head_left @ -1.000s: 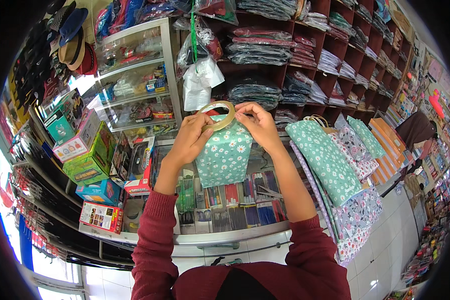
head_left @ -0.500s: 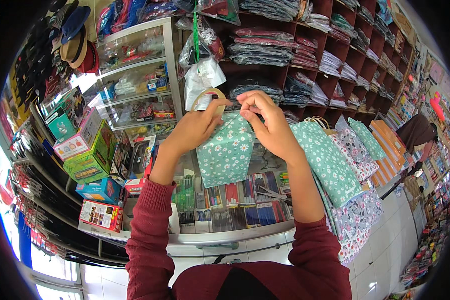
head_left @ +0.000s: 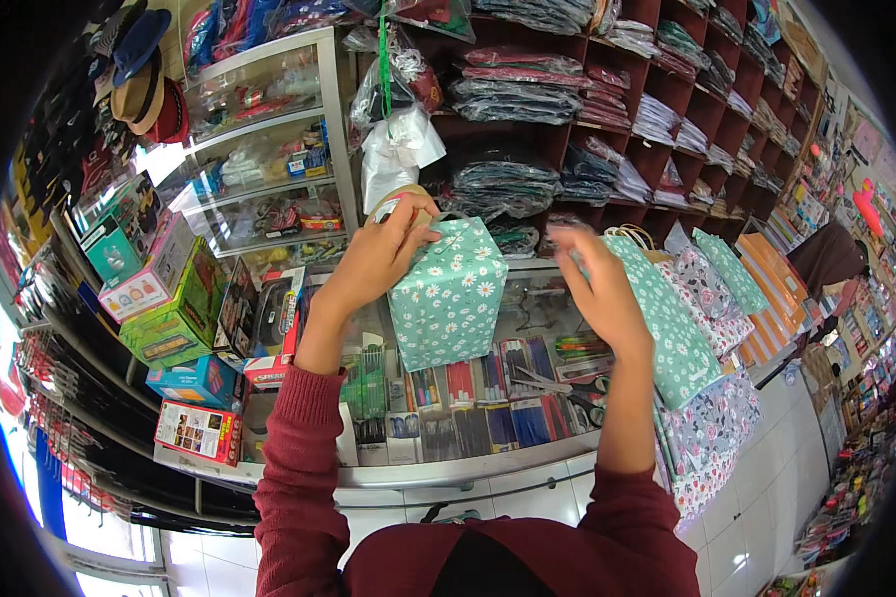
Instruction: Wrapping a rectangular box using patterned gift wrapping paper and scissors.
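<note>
A box-shaped parcel [head_left: 448, 308] in green daisy-print paper stands on the glass counter before me. At its upper left corner my left hand [head_left: 380, 249] is closed round a roll of tape [head_left: 398, 195], partly hidden by the fingers. The fingertips of that hand rest at the parcel's top edge. My right hand [head_left: 605, 294] is raised to the right of the parcel, apart from it, its fingers smeared by motion. Below it, a pair of scissors [head_left: 589, 400] lies on the counter glass.
Under the glass counter [head_left: 488, 466] are several rows of pens. Green daisy paper [head_left: 657, 318] and floral paper [head_left: 717, 433] hang over the right end. Boxed goods [head_left: 184, 313] are stacked at left. Shelves of bagged clothes [head_left: 518, 85] and a glass cabinet [head_left: 259, 149] stand behind.
My right hand has moved away from the parcel's top toward the right. My left hand and the tape roll have shifted slightly left, and the parcel's top shows more.
</note>
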Tool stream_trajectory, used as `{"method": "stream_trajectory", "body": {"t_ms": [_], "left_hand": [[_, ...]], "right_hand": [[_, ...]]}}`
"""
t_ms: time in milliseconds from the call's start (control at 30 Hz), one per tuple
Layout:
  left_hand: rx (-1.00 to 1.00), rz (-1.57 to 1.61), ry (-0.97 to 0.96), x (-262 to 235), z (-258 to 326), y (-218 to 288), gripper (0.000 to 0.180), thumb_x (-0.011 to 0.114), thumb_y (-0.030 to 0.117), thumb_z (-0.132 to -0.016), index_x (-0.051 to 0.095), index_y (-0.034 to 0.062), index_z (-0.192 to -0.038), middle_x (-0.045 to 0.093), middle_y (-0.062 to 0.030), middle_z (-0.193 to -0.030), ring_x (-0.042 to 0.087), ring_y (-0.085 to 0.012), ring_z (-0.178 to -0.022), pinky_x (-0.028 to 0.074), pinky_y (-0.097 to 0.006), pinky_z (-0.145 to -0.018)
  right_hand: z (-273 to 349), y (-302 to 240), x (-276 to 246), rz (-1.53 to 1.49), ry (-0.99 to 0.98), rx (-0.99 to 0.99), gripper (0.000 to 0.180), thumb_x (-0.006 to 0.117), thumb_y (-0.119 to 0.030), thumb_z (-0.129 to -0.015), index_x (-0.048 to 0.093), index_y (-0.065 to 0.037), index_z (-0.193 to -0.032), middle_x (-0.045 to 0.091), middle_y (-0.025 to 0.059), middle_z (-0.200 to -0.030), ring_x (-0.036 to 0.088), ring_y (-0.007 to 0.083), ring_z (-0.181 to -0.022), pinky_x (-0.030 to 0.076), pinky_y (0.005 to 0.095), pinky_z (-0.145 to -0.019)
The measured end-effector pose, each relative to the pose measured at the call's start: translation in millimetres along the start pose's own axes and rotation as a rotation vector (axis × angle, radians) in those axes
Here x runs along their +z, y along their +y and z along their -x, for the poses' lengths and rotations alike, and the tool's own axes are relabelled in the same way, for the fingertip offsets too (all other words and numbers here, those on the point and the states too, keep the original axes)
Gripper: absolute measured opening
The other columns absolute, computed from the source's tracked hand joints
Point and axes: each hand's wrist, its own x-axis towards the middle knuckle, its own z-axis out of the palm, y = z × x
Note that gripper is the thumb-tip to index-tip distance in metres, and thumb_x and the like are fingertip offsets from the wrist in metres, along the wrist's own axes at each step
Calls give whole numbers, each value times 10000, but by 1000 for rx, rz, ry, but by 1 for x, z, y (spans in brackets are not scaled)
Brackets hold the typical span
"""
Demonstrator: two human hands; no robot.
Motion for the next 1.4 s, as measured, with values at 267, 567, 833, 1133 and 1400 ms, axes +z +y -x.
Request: {"method": "stream_trajectory", "body": {"t_ms": [267,567,833,1133,1400], "left_hand": [[9,12,-5,-1,2,3,178,408,70,-946,373,60,-1121,493,-100,-1119,633,-240,-983,465,-282,-753],[-6,133,72,-1,5,0,153,426,138,-936,417,69,-1073,539,-117,-1051,649,-244,-898,471,-354,-713],[-73,181,36,1,1,-8,177,422,152,-939,402,111,-1110,634,-105,-879,650,-247,-902,465,-328,-692],[-109,199,22,0,0,-10,191,425,178,-939,397,132,-1122,670,-103,-885,654,-237,-871,450,-313,-668],[-86,220,-83,-5,-1,-5,211,404,44,-943,372,85,-1147,530,-94,-1089,597,-208,-1039,476,-300,-865]], "right_hand": [[125,67,-10,375,-654,433,299,624,11,-688,586,-37,-981,572,167,-995,528,341,-1000,427,386,-869],[125,47,-17,366,-725,376,524,643,24,-647,594,-160,-1135,491,169,-1034,471,343,-1046,414,363,-899],[126,56,-37,349,-787,413,631,617,82,-639,569,-219,-1192,487,156,-1021,491,334,-1006,414,356,-896],[124,90,-45,221,-848,396,528,728,49,-543,584,-85,-1032,562,116,-923,547,289,-873,449,340,-786],[126,94,-58,212,-964,465,314,626,2,-739,548,-17,-1042,601,82,-853,576,171,-783,462,267,-708]]}}
